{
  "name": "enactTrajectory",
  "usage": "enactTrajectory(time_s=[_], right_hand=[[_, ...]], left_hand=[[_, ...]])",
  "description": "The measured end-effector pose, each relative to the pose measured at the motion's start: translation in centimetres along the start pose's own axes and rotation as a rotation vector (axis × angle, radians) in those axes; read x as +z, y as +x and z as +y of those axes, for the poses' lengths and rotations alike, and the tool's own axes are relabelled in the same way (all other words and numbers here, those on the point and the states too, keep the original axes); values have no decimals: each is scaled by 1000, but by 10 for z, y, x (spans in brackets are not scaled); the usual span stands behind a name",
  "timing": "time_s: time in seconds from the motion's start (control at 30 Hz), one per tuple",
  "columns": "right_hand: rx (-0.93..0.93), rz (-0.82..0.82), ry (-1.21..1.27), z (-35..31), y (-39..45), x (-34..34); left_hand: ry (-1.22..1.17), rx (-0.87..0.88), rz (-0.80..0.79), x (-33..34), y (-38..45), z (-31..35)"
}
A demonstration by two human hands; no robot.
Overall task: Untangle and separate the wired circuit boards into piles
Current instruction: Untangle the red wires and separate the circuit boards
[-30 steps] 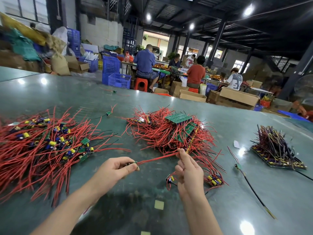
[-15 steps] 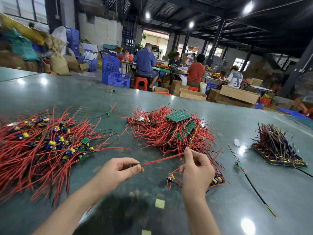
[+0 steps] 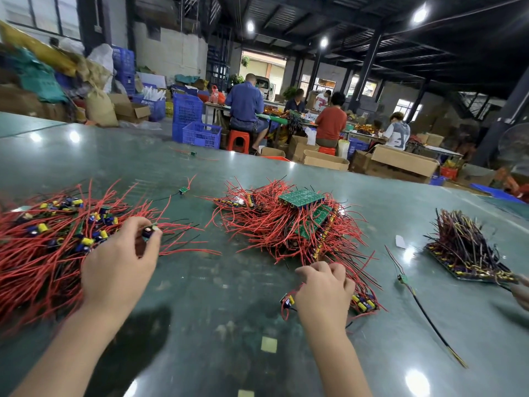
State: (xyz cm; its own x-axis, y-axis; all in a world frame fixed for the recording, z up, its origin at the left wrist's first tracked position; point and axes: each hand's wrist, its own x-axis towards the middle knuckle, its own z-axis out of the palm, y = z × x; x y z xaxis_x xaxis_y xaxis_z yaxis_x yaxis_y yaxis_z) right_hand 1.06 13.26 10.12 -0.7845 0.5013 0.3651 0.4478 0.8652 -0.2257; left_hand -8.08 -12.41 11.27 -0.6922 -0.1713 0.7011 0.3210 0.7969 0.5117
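A small wired circuit board (image 3: 148,232) with a blue capacitor is pinched between the fingertips of my left hand (image 3: 120,267), at the right edge of the left pile of red-wired boards (image 3: 43,247). The tangled centre pile (image 3: 286,227), red wires with green boards on top, lies further right. My right hand (image 3: 323,290) is at that pile's near edge, fingers curled down round its red wires. Beside that hand lie a small board (image 3: 287,300) on the left and a cluster of boards (image 3: 363,303) on the right.
A pile of dark-wired boards (image 3: 463,247) sits at the right on the green table (image 3: 200,296). A loose board with a long black wire (image 3: 403,279) lies between the piles. Another person's hand (image 3: 522,287) shows at the right edge. Several seated workers are beyond the table.
My left hand has carried the small board left to the left pile, its red wire no longer stretched between my hands. My right hand let go of that wire and dropped onto the centre pile's near wires.
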Motion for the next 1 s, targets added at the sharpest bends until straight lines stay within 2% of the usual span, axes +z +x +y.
enactTrajectory(time_s=[0.07,0.2,0.27,0.33,0.4,0.5,0.57,0.7,0.83,0.93,1.0], right_hand=[[29,-93,-44,4,0,2],[46,-205,-81,2,0,7],[26,-155,-38,1,-1,7],[-61,-16,21,-2,-3,5],[-186,166,116,-13,-7,2],[-382,325,237,-31,-16,4],[-469,342,272,-39,-21,8],[-494,365,306,-40,-23,7],[-459,420,405,-43,-25,-1],[-320,486,617,-39,-22,-8],[-130,347,870,-31,-15,-10]], left_hand=[[20,37,49,2,4,-8],[160,27,26,7,7,-24],[202,42,34,6,3,-21],[105,137,-1,8,-6,-6],[-248,135,-194,12,-23,18],[-762,-173,-713,17,-53,52],[-820,-221,-858,26,-67,58],[-983,-449,-866,29,-68,57],[-1122,-597,-789,27,-64,56],[-1153,-698,-716,26,-59,54],[-1195,-759,-650,27,-56,52]])
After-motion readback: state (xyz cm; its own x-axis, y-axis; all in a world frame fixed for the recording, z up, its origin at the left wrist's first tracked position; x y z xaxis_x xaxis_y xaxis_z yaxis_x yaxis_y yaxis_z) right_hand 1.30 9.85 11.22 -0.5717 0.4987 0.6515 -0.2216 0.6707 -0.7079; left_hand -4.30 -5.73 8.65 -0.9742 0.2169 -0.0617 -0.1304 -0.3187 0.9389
